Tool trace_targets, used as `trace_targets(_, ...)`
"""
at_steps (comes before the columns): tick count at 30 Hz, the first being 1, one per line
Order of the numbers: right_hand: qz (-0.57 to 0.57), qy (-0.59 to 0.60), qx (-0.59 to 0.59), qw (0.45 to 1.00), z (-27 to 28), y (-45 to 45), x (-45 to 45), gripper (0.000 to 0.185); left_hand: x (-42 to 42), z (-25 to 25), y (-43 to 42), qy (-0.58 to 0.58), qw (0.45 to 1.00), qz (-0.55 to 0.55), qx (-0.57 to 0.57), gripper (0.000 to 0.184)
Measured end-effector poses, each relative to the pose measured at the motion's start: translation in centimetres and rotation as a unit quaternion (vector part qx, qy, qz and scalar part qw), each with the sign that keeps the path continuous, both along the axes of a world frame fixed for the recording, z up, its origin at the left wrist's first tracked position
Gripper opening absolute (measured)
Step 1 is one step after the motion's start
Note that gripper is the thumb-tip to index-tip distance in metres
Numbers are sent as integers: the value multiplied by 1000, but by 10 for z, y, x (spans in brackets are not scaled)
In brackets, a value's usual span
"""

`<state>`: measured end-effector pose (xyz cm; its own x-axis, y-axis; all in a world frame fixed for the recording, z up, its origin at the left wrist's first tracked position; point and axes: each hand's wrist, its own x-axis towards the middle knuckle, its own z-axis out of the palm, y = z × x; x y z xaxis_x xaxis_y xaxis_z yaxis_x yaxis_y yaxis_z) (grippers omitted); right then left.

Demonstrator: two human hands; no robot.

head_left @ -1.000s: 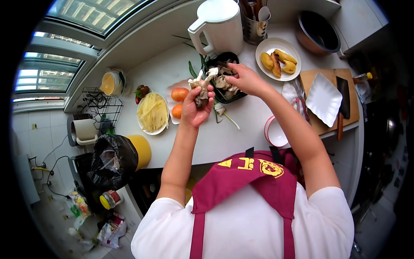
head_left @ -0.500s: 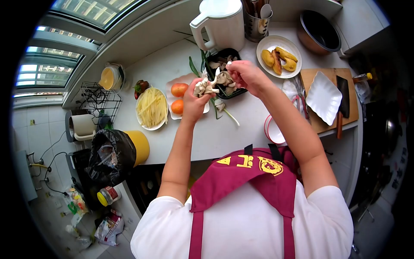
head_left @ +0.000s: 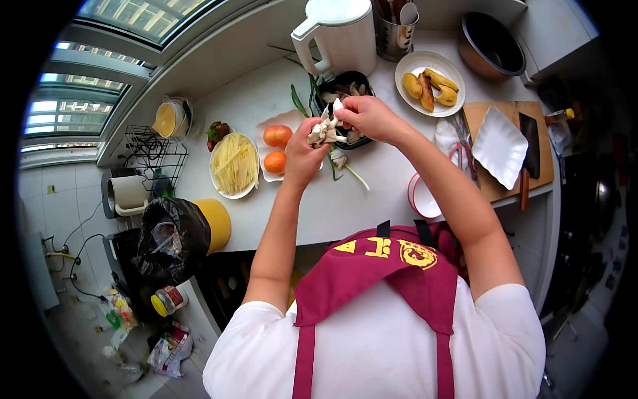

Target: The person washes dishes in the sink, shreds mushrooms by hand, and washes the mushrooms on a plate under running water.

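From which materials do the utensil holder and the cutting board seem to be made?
The utensil holder is probably shiny metal, perhaps steel: its silvery surface shows bright reflections. The cutting board looks matte, perhaps wood or bamboo, judging by its tan colour.

Here the left fingers [head_left: 310,126] cover part of the mushroom cluster [head_left: 324,135], and the right fingers [head_left: 355,112] block a stretch of the black tray [head_left: 326,86]! Up top, the edge slices off the utensils [head_left: 408,14], while far right, the shadowy clutter [head_left: 601,196] is too dim to identify.

A kitchen (chopping board [head_left: 542,163], knife [head_left: 530,143])
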<state>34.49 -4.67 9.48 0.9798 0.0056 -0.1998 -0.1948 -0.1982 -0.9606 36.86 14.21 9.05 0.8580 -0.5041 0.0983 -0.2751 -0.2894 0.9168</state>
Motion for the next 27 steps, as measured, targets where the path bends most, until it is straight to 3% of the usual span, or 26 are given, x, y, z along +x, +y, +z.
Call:
trace_targets(3, -4, 21, 76, 997, -1, -3, -2, 22, 2, 1, 2, 269, 944, 4, -189, 27)
trace_targets(5, -17, 116, 199, 973, 22, -8, -9, 18, 3, 3, 9, 360, 905, -15, -229, 26)
trace_targets(9, -28, 70, 412, 908, 30, -26, -11, 22, 0, 4, 21, 454, 835, -63, -304, 27)
trace_targets(10, -14, 63, 210, 976, 22, -28, -6, 23, 0, 2, 23, 468, 820, -79, -321, 27)
trace_targets(11, 0, 53, -1, 999, 10, -28, -3, 24, -1, 0, 24, 468, 821, -83, -318, 27)
trace_targets(13, -16, -27, -379, 925, 0, -23, -9, 27, 0, -3, 26, 467, 823, -92, -310, 27)
trace_targets(14, -48, -45, -257, 964, 2, -18, -10, 26, 2, -4, 26, 455, 835, -95, -295, 28)
trace_targets(16, -103, -72, -1, 992, 9, -6, -8, 26, 2, -8, 28, 436, 854, -96, -269, 28)
trace_targets(17, -54, -115, -110, 986, 20, -5, -8, 28, 0, -9, 28, 431, 860, -97, -256, 29)
trace_targets(21, 64, -26, -42, 997, 25, 12, -8, 27, 3, 0, 22, 411, 884, -114, -191, 31)
trace_targets(24, 46, -40, -68, 996, 30, 15, -11, 20, 1, 2, 24, 417, 884, -130, -166, 29)
trace_targets(25, 29, -169, -203, 964, 24, 15, -12, 16, 3, 0, 25, 427, 876, -147, -170, 29)
trace_targets(27, -18, -230, -318, 920, 18, 7, -11, 16, 5, 0, 27, 432, 875, -153, -156, 28)
